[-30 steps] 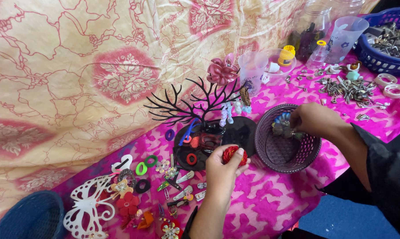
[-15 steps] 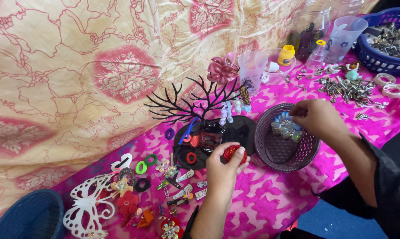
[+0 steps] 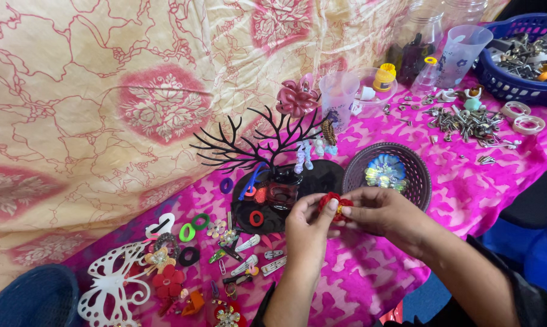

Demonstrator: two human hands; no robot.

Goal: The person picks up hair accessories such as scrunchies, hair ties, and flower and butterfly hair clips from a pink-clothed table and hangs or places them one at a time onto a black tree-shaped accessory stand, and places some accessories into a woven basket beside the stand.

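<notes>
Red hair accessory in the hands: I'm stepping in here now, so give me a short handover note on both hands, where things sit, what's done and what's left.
Left hand: fingers pinch the red hair accessory from the left.
Right hand: fingers grip the same piece from the right; both hold it above the pink tablecloth.
Nearby: purple basket just behind the hands, with a shiny blue-green flower piece inside. Black tree stand to the left, a pink flower and a few small pieces on its branches.
Done: some pieces hang on the stand.
Left: the red piece is not yet put down; clips and hair ties lie loose at front left.
</notes>
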